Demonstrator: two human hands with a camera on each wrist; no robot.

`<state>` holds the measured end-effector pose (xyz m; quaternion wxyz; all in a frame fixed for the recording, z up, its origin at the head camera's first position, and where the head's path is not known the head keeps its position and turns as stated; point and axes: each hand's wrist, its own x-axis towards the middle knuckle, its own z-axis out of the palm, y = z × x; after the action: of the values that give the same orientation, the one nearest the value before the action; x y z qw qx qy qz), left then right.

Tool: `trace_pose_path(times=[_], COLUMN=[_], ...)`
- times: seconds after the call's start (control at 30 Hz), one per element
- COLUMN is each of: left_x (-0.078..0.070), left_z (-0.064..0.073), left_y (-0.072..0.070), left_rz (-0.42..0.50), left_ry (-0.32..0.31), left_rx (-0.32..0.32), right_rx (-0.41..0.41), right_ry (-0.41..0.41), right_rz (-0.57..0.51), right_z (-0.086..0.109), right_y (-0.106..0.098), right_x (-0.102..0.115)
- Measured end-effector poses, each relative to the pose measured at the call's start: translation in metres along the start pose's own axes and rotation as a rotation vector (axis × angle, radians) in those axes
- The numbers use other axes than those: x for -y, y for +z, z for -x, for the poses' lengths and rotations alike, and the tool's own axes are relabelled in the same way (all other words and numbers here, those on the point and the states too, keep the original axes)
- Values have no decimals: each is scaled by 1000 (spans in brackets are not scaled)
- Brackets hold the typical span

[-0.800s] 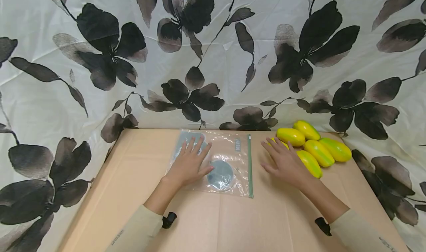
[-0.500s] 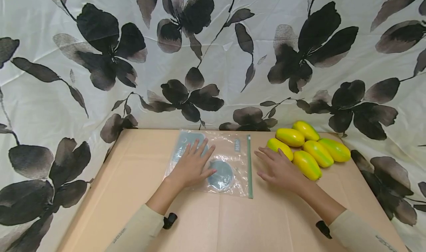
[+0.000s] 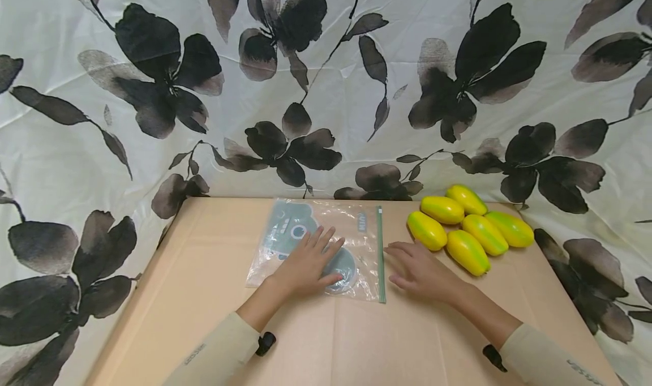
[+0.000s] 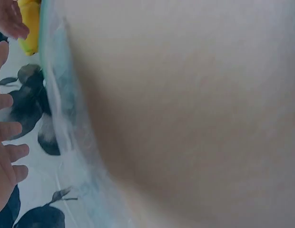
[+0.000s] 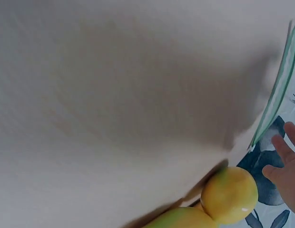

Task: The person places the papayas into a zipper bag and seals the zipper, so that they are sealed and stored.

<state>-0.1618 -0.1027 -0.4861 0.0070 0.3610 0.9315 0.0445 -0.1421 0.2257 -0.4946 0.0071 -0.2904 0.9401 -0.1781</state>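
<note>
A clear zip bag [image 3: 367, 261] with a blue-grey print and a green zip strip [image 3: 381, 256] lies flat on the cardboard-coloured tabletop. My left hand [image 3: 308, 264] is over the bag's printed middle, its fingers spread and straight. My right hand [image 3: 425, 273] hovers just right of the zip strip, fingers loosely bent and holding nothing. Several yellow-green mangoes [image 3: 468, 253] lie grouped beyond and to the right of that hand. In the right wrist view, a mango [image 5: 229, 194] and the green zip strip [image 5: 276, 90] show beside the right fingers.
The tan tabletop [image 3: 204, 318] ends at a far edge against a white cloth [image 3: 356, 148] with dark flower print. This cloth also hangs along both sides. Dark wrist cameras [image 3: 265, 343] sit at the light sleeves [image 3: 219, 346].
My left hand has slid right and toward me over the bag, uncovering more of its print. My right hand has moved left and nearer, away from the mangoes toward the zip strip.
</note>
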Motion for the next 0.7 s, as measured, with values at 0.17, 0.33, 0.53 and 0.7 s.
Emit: trace_pose_path(times=[0.17,0.33,0.53,0.7], left_x=[-7,-14,-25,-31], left_z=[-4,-10,-17,-23], left_y=[11,17,22,26], left_rz=[25,37,74,106], left_ry=[31,67,88,101], left_rx=[20,40,64,56], right_rx=[41,29,30,31], right_ry=[-4,-49,-54,-49], right_rz=[-6,7,1,-25], right_z=[3,3,2,1], right_y=[4,7,13,18], right_x=[0,-1,-4,-5])
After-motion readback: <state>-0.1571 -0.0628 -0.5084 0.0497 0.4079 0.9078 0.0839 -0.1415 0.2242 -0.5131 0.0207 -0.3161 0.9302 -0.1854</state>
